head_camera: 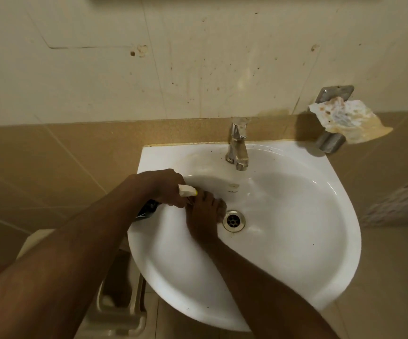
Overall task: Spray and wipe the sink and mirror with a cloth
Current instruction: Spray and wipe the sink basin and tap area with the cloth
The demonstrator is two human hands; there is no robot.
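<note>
Scrubbing the white sink (295, 216) at frame centre, the right hand (204, 216) presses a cloth (222, 207) beside the drain (234, 220) while the left hand (163, 187) grips a spray bottle (188, 191) over the rim; wiping the remaining basin likely comes next.

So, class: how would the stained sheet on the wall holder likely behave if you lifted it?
The sheet probably flops: it overhangs the metal holder unsupported, with crinkled edges. It looks thin, so likely light. The staining suggests it may tear easily.
</note>
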